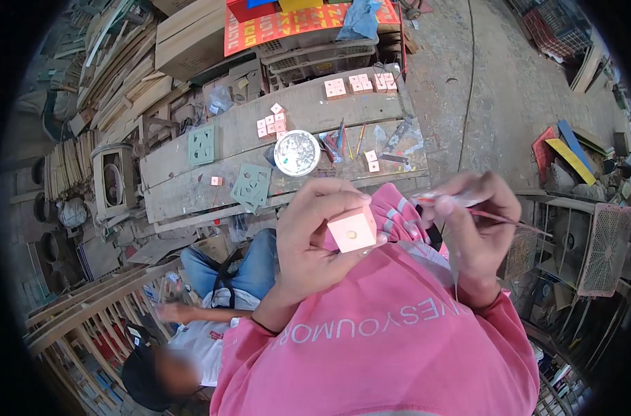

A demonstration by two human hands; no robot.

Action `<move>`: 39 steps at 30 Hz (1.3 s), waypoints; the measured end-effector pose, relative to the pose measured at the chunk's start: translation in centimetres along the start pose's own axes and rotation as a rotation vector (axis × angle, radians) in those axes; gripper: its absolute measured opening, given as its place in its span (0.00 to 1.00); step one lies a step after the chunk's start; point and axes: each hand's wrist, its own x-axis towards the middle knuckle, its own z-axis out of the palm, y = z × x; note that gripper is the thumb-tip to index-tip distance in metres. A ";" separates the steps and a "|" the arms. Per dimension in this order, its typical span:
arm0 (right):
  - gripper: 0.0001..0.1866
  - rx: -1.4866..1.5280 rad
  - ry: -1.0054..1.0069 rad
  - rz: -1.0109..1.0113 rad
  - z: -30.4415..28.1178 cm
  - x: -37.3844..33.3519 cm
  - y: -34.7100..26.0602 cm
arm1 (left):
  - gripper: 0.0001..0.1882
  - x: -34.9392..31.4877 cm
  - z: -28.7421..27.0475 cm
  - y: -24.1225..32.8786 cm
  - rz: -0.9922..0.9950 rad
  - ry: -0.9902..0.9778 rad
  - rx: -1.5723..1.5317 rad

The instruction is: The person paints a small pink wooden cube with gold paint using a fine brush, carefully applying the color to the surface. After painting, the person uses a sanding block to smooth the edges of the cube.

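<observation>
My left hand (308,239) is closed around a pale pink cube block (349,239), held between thumb and fingers in front of my chest. The face turned up has a small round yellowish mark or recess at its centre. To the right of it, my right hand (483,229) pinches a thin dark-red stick (513,223) whose tail sticks out to the right. Something pale and partly clear, with a bit of red, shows at these fingertips; its kind I cannot make out. The stick and block are apart.
A wooden bench (177,187) ahead bears a round white tin (297,152), green stencil plates (251,186), groups of pink blocks (360,84), and pens or brushes (359,141). Another person (191,353) sits at my left. A plastic crate (602,249) stands at the right.
</observation>
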 end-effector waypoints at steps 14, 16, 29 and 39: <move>0.09 -0.407 -0.234 -0.274 -0.2 -0.8 -0.5 | 0.20 0.5 1.2 0.4 0.067 -0.064 0.202; 0.08 -0.398 -0.229 -0.305 -0.2 -0.8 -0.3 | 0.20 0.3 1.5 0.6 0.077 -0.057 0.230; 0.06 -0.487 -0.396 -0.129 -0.7 -0.1 -1.5 | 0.22 -0.2 1.2 1.1 0.216 -0.074 0.417; 0.05 -0.434 -0.386 -0.333 0.7 0.0 -0.2 | 0.22 -0.3 -0.2 1.4 0.056 -0.173 0.362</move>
